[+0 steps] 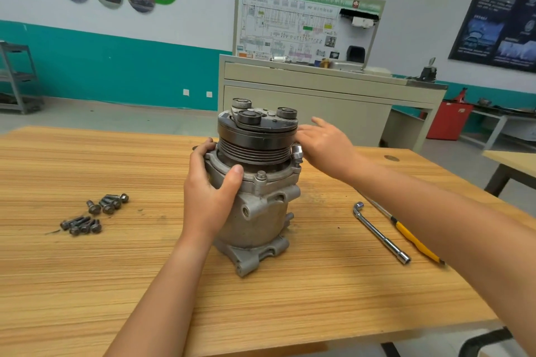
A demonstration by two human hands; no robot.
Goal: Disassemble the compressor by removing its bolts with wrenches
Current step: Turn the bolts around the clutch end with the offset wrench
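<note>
The grey metal compressor (258,211) stands upright on the wooden table (87,284), black pulley and clutch plate on top. My left hand (207,191) grips its upper housing flange from the left, thumb on the front rim beside a bolt head (261,174). My right hand (327,148) reaches in from the right with fingers extended, touching the pulley's side near a shiny fitting (297,152). An L-shaped socket wrench (380,233) lies on the table to the right, with a yellow-handled tool (414,243) beside it.
Several removed bolts (92,214) lie in two small heaps on the table's left. A beige training bench with a wiring diagram board (307,29) stands behind the table. A second table edge (513,159) is at the right.
</note>
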